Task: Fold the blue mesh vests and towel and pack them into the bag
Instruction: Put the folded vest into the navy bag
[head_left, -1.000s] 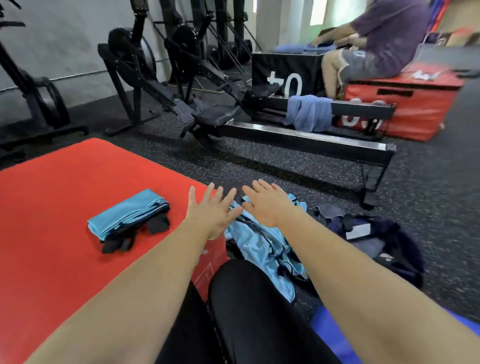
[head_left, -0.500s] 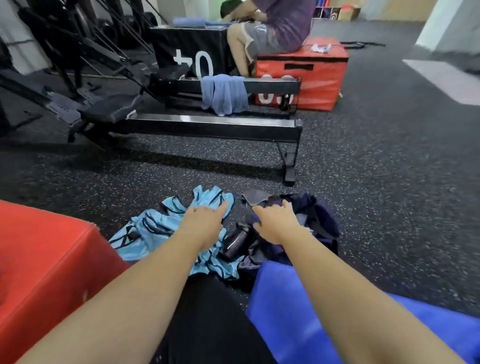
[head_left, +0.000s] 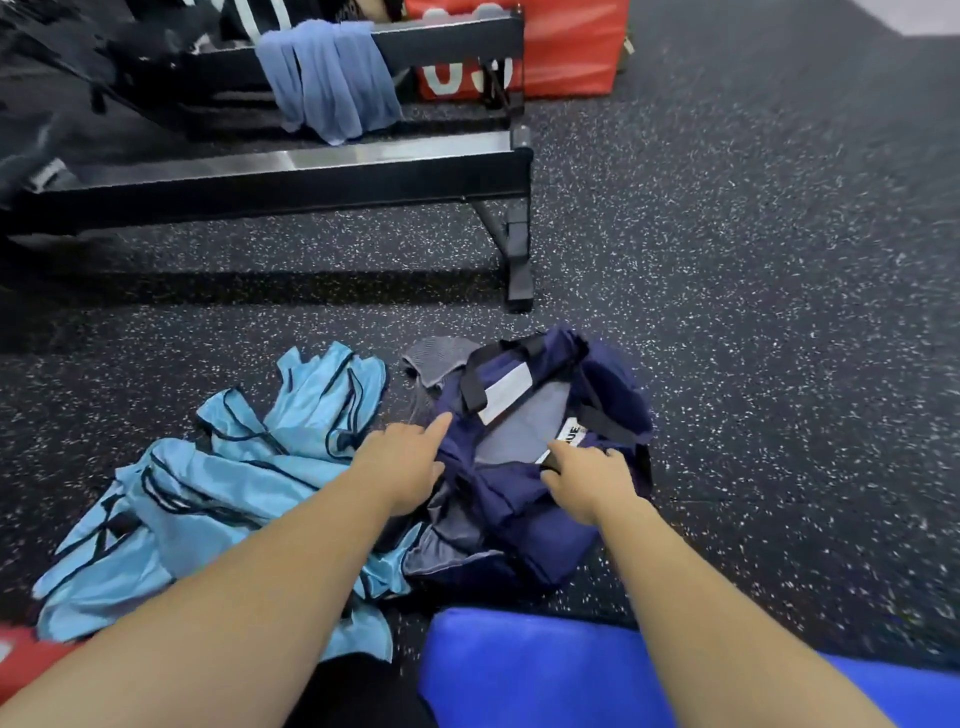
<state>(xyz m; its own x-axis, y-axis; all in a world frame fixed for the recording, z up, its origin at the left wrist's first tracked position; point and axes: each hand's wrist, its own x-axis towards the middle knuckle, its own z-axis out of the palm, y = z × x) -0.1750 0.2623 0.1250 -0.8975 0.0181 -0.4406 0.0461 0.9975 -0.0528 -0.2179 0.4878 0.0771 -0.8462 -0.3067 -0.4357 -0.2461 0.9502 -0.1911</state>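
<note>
A navy bag (head_left: 524, 514) with black straps lies open on the speckled floor, grey lining showing. My right hand (head_left: 584, 480) grips the near edge of its opening, fingers curled over the fabric. My left hand (head_left: 402, 465) is at the bag's left edge, index finger stretched toward it; whether it holds the fabric is unclear. Light blue mesh vests (head_left: 218, 493) lie crumpled in a heap on the floor left of the bag, partly under my left forearm. A grey-blue towel (head_left: 332, 78) hangs over the rowing machine rail at the back.
A black rowing machine (head_left: 291, 176) crosses the floor behind the bag, its foot (head_left: 519, 270) close to it. A red box (head_left: 561, 47) stands at the back. A blue mat (head_left: 545, 670) lies under my right arm, a red mat corner (head_left: 21, 649) at bottom left.
The view swung right and down, off the red mat with its folded blue bundle. Both hands moved from above the vests onto the navy bag, and the right hand took hold of its opening.
</note>
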